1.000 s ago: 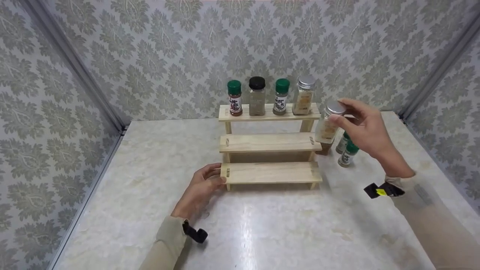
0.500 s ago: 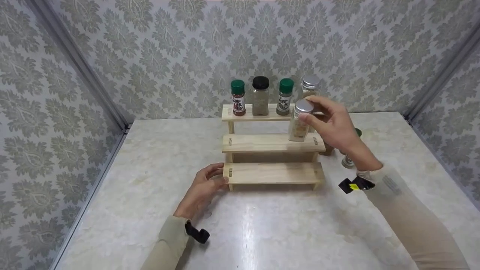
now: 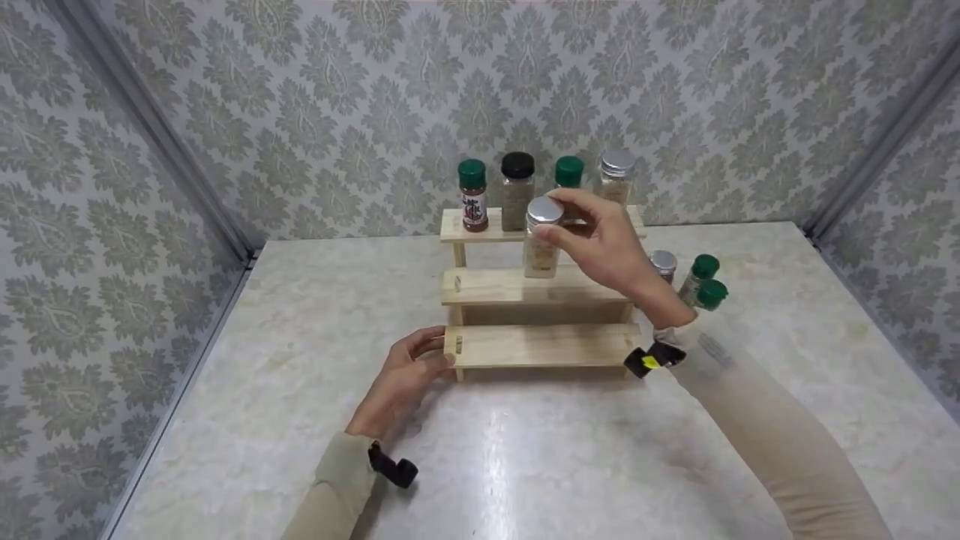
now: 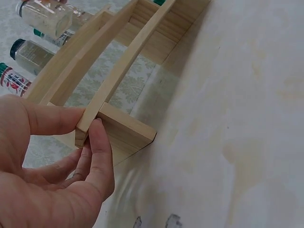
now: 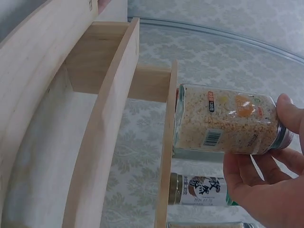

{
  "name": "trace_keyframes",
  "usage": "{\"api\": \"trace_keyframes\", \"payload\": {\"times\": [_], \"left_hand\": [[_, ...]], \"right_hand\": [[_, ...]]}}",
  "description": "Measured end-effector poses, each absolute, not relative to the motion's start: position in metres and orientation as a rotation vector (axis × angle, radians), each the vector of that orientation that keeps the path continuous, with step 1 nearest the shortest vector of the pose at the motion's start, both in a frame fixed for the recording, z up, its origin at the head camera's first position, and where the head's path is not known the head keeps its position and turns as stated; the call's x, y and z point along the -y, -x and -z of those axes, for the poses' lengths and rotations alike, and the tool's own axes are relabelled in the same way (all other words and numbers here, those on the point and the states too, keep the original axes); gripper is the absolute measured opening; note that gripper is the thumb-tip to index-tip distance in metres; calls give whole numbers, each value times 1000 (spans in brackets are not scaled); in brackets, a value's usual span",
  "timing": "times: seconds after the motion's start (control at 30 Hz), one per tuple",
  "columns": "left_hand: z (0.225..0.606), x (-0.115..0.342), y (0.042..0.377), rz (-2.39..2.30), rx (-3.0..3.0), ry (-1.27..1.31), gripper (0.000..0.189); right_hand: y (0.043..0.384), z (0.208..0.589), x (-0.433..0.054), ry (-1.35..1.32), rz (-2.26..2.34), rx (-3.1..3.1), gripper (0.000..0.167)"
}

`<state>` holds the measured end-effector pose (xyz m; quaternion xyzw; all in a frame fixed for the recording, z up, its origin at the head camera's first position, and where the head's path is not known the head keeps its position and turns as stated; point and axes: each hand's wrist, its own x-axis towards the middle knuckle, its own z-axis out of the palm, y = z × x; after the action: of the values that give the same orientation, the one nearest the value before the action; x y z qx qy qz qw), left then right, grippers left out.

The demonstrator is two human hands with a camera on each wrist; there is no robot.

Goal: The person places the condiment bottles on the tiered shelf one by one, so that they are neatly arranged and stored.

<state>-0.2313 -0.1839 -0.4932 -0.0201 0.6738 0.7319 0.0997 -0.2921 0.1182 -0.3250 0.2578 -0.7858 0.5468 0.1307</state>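
Observation:
My right hand point(image 3: 611, 247) holds a square glass seasoning jar point(image 3: 541, 255) by its silver lid, upright in the head view over the middle tier of a wooden three-tier rack point(image 3: 544, 349). Pale grains fill this jar point(image 5: 223, 118) in the right wrist view, where thumb and fingers grip it at the lid end. At the rack's lower left corner, my left hand point(image 3: 405, 379) pinches the end of the bottom tier. Thumb above and fingers below hold that board end point(image 4: 88, 121) in the left wrist view.
Along the top tier stand a green-capped red spice bottle point(image 3: 473, 210), a black-capped jar point(image 3: 516, 202), another green-capped bottle point(image 3: 568, 172) and a silver-lidded jar point(image 3: 616, 176). Right of the rack are a silver-lidded jar point(image 3: 663, 262) and two green-capped bottles point(image 3: 710, 295). Patterned walls enclose the table.
My right hand has carried the silver-lidded jar leftward, from beside the rack's right end to over the middle tier. My left hand keeps its place on the bottom tier.

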Motion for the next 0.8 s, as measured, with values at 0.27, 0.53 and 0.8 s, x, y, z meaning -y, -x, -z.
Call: {"api": "trace_keyframes", "payload": {"times": [0.27,0.53,0.8], "left_hand": [[492,184,233,-2138,-2030,72,59],[494,185,232,-2140,-2008,26,59],[493,186,231,-2121,-2043,59,58]], "right_hand": [[298,332,-86,-783,-1681,2281,43],[304,346,-63,-780,-1703,2307,49],[312,358,-48,-744,-1704,2355,55]]}}
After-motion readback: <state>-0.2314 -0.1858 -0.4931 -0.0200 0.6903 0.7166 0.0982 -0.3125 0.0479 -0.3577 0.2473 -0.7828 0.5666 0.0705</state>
